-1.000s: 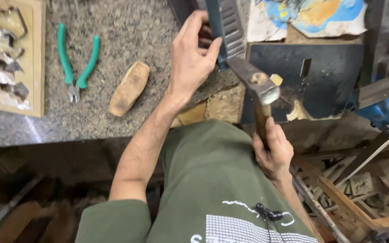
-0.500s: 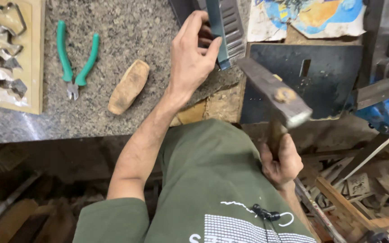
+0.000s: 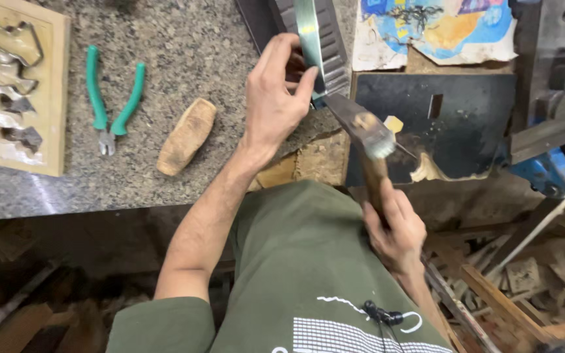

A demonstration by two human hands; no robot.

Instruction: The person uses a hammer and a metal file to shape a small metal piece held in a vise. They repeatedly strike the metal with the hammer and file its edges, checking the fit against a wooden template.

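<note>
1. The left hand (image 3: 273, 108) presses its fingers and thumb around a narrow metal strip (image 3: 308, 36), which stands on edge against a dark ribbed block (image 3: 335, 39) at the far side of the desk (image 3: 165, 39).
2. The right hand (image 3: 393, 229) is clenched around the wooden handle of a hammer (image 3: 367, 131); the steel head lies close to the lower end of the strip, just beside the left thumb. Whether it touches the strip cannot be told.
3. Handling, as judged: the strip looks thin, stiff and springy, with sharp edges; it is best held by its flat faces, well above the struck end, so the fingers stay out of the hammer's path.
4. The hammer appears head-heavy; a hold low on the handle, as shown, gives swing, while a hold nearer the head gives finer control.
5. On the speckled stone surface lie green-handled pliers (image 3: 114, 98) and a rounded wooden piece (image 3: 186, 136), well apart from both hands. A wooden tray (image 3: 53, 91) of metal parts sits at the left edge.
6. A dark metal plate (image 3: 465, 131) lies behind the hammer head.
</note>
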